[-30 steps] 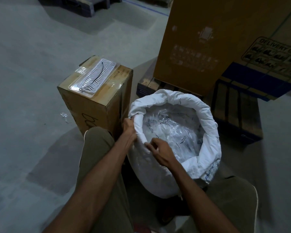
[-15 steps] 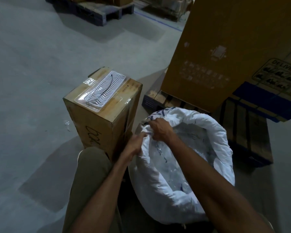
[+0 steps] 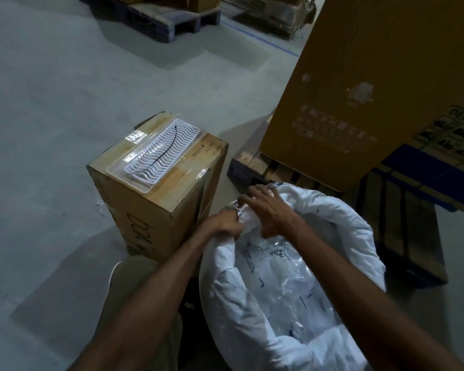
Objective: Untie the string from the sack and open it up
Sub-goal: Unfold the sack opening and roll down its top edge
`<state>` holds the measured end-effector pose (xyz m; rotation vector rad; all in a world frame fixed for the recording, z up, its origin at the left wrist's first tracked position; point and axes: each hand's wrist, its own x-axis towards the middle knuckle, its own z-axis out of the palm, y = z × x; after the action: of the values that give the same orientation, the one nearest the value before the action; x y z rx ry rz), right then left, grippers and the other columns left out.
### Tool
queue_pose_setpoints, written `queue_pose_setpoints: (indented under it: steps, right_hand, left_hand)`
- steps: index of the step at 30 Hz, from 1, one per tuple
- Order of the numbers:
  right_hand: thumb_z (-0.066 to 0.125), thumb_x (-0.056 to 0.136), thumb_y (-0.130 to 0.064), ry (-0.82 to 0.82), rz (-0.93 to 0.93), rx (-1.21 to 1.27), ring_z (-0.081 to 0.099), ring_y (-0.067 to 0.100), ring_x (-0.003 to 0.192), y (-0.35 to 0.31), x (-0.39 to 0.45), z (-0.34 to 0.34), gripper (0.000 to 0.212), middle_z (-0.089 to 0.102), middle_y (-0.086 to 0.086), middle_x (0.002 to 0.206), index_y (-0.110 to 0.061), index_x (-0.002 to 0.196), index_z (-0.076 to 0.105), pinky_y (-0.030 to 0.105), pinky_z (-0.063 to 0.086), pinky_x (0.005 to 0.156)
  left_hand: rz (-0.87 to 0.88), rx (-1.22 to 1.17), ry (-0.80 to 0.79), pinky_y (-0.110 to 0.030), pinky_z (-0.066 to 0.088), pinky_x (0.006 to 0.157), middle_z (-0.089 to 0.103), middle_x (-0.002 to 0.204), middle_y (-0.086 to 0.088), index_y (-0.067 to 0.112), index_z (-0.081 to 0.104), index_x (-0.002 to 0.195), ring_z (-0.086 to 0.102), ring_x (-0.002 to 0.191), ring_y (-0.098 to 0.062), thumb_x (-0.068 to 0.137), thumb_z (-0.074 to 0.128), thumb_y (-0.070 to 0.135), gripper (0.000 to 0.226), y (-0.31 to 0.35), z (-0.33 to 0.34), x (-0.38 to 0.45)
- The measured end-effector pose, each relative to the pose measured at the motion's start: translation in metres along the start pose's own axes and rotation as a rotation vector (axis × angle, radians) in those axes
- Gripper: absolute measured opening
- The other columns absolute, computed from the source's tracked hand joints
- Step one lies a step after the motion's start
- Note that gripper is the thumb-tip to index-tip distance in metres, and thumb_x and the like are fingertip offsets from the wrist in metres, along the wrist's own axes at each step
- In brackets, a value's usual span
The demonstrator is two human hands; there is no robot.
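A white woven sack (image 3: 359, 236) stands on the floor in front of me, its mouth open and its rim rolled outward. A clear plastic liner (image 3: 287, 287) with small parts shows inside. My left hand (image 3: 224, 223) grips the rolled rim at the sack's near-left edge. My right hand (image 3: 265, 207) reaches across the mouth and holds the rim at its far-left side, fingers curled over the fabric. A thin black string (image 3: 166, 151) lies on a white ribbed tray (image 3: 158, 153) on the cardboard box to the left.
A brown cardboard box (image 3: 156, 207) stands close to the left of the sack. A tall cardboard carton (image 3: 359, 89) on a pallet rises behind the sack, and more boxes with blue bands are at the right. Another pallet (image 3: 156, 14) sits far back. Grey concrete floor lies to the left.
My right hand moved from the sack's near rim across to its far-left rim, close to my left hand. The rim there is now bunched between both hands. The view shifted downward.
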<state>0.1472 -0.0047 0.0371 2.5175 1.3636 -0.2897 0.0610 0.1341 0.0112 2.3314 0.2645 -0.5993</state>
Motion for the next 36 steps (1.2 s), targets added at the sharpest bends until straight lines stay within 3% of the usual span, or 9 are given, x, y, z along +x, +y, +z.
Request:
queue_pose_setpoints:
  steps: [5,8,12,15,20,24,28,32,36]
  right_hand:
    - [0.083,0.075,-0.031,-0.029,0.151,-0.118,0.059,0.025,0.123,0.027,-0.012,0.011,0.059,0.065,0.006,0.126,-0.018,0.128,0.061,0.048,0.035,0.116]
    - [0.079,0.078,-0.029,-0.123,0.276,0.036,0.067,0.025,0.098,0.023,0.001,0.003,0.042,0.07,0.008,0.106,-0.015,0.115,0.065,0.039,0.057,0.086]
    - [0.075,0.076,-0.007,-0.453,0.208,0.134,0.061,0.027,0.096,0.02,0.03,-0.019,0.021,0.066,0.012,0.109,-0.017,0.09,0.062,0.035,0.053,0.088]
    - [0.086,0.068,-0.012,-0.515,0.231,0.259,0.061,0.023,0.101,0.038,0.04,-0.022,0.038,0.064,0.006,0.109,-0.019,0.098,0.065,0.033,0.052,0.09]
    - [0.092,0.057,-0.039,-0.012,0.195,0.034,0.048,0.028,0.131,0.06,0.002,0.015,0.101,0.051,0.007,0.141,-0.022,0.144,0.044,0.049,0.035,0.113]
    - [0.08,0.074,-0.032,0.07,0.382,0.07,0.063,0.027,0.109,0.075,-0.019,0.029,0.058,0.066,0.007,0.118,-0.016,0.124,0.057,0.039,0.044,0.097]
    - [0.072,0.084,-0.034,-0.115,0.483,0.264,0.061,0.027,0.108,0.076,-0.005,0.023,0.036,0.067,0.008,0.116,-0.015,0.113,0.064,0.035,0.046,0.085]
    - [0.077,0.078,-0.02,-0.478,0.399,0.344,0.052,0.02,0.099,0.09,0.013,0.008,0.028,0.062,0.006,0.113,-0.017,0.101,0.062,0.032,0.04,0.083]
    - [0.084,0.07,-0.03,-0.311,0.366,0.424,0.058,0.024,0.109,0.1,-0.006,0.017,0.058,0.064,0.005,0.12,-0.017,0.123,0.063,0.034,0.044,0.086]
  left_hand:
    - [-0.076,0.081,-0.127,-0.031,0.04,0.103,0.046,0.151,-0.02,0.002,0.043,0.148,0.05,0.133,-0.033,0.094,0.065,0.026,0.063,0.005,-0.003,0.019]
    - [-0.028,0.368,0.224,-0.046,0.039,0.107,0.044,0.146,-0.02,0.01,0.031,0.15,0.045,0.13,-0.038,0.078,0.078,0.043,0.093,0.014,0.013,0.013]
    - [0.109,0.495,0.401,-0.044,0.042,0.099,0.046,0.141,-0.017,0.008,0.028,0.151,0.049,0.123,-0.033,0.068,0.083,0.032,0.103,0.032,0.04,0.027]
    - [0.054,0.296,0.37,-0.04,0.05,0.095,0.061,0.131,-0.01,0.014,0.052,0.138,0.06,0.117,-0.03,0.073,0.077,0.038,0.074,0.029,0.036,0.047]
    - [-0.139,-0.048,0.159,-0.038,0.048,0.103,0.064,0.135,-0.005,0.024,0.062,0.133,0.061,0.123,-0.03,0.091,0.051,0.042,0.047,0.03,0.013,0.067]
    - [-0.071,0.007,0.074,-0.045,0.047,0.107,0.059,0.14,-0.009,0.022,0.055,0.137,0.055,0.127,-0.033,0.071,0.063,0.046,0.071,0.036,0.012,0.074]
    - [0.158,0.535,0.36,-0.055,0.029,0.117,0.032,0.151,-0.019,0.015,0.021,0.154,0.032,0.139,-0.039,0.07,0.079,0.046,0.107,0.067,0.037,0.062]
    - [0.177,0.513,0.356,-0.048,0.031,0.117,0.032,0.157,-0.015,0.017,0.021,0.156,0.035,0.14,-0.035,0.078,0.074,0.039,0.097,0.066,0.051,0.072]
    - [0.075,0.394,0.322,-0.044,0.041,0.111,0.053,0.146,-0.011,0.019,0.043,0.147,0.054,0.129,-0.029,0.1,0.052,0.043,0.054,0.068,0.053,0.093]
